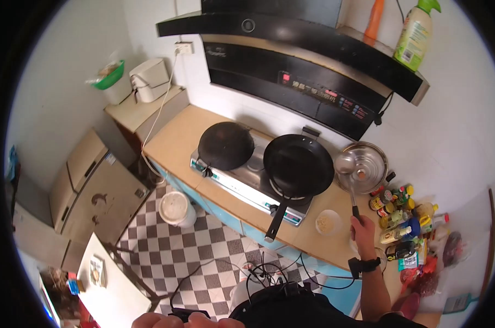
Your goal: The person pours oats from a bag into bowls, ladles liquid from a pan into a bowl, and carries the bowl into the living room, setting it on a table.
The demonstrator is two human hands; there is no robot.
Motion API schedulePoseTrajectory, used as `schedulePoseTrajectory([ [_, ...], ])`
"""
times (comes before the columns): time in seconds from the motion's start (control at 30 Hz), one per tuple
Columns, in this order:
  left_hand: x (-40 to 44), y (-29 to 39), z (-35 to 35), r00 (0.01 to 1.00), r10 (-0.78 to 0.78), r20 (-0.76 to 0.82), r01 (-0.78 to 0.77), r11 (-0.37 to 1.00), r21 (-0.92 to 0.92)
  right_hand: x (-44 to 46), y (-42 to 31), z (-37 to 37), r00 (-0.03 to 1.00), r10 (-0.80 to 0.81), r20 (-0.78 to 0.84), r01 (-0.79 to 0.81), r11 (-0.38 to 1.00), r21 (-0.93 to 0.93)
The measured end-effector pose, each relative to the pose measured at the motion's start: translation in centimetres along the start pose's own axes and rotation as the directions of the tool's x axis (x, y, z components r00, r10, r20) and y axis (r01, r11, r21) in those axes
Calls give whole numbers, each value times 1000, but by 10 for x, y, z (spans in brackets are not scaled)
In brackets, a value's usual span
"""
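Here, right arm [374, 292] outstretched, fingers [362, 225] round ladle [346, 163]

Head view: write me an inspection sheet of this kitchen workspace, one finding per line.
Surface: tan worktop carrying a countertop stove.
Job's things: ladle, its bowl over the metal basin, contact unclear; black frying pan on the stove's right side; small white bowl holding pale pieces.
Clutter: bottles and jars crowded right of the ladle's handle.
Hands: right hand grips the ladle's handle; left hand cut off at the bottom edge, grip unclear.
Cables: black cables looped near the person's body; white cord hanging from the wall socket.
Surroundings: range hood above the stove; lidded bucket on the checkered floor; refrigerator at left.
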State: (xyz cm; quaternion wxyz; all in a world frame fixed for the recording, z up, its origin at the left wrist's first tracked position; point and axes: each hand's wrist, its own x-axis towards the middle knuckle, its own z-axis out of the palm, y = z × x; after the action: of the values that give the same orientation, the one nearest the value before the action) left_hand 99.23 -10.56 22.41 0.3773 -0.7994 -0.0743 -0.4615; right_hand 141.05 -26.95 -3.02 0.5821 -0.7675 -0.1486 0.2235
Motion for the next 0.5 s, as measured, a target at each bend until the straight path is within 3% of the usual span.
schedulePoseTrajectory([
  [0.07, -14, -20, 13, 997, -43, 66, 44, 999, -9, 6, 6, 12, 999, -8, -42, 7, 1000, -24],
  [0.13, -34, -37, 29, 986, -96, 136, 100, 995, -28, 18, 16, 20, 1000, 5, -19, -8, 986, -164],
  [0.17, -56, -46, 41, 968, -100, 232, 126, 987, -98, 25, 20, 24, 999, -1, -53, -8, 986, -169],
  [0.2, -84, -54, 57, 940, -93, 328, 154, 974, -164, 32, 24, 30, 995, -79, -55, 59, 950, -308],
  [0.23, -108, -57, 75, 891, -216, 399, 296, 944, -149, 38, 26, 36, 987, -153, -44, 118, 890, -441],
  [0.33, -205, -55, 126, 651, -422, 630, 588, 806, -68, 55, 29, 54, 977, -202, -61, 125, 789, -602],
  [0.4, -297, -37, 149, 525, -484, 700, 664, 747, 18, 60, 26, 67, 968, -245, -62, 147, 744, -652],
  [0.5, -421, 13, 149, 206, -502, 840, 733, 648, 208, 68, 27, 82, 965, -258, -38, 155, 684, -713],
])
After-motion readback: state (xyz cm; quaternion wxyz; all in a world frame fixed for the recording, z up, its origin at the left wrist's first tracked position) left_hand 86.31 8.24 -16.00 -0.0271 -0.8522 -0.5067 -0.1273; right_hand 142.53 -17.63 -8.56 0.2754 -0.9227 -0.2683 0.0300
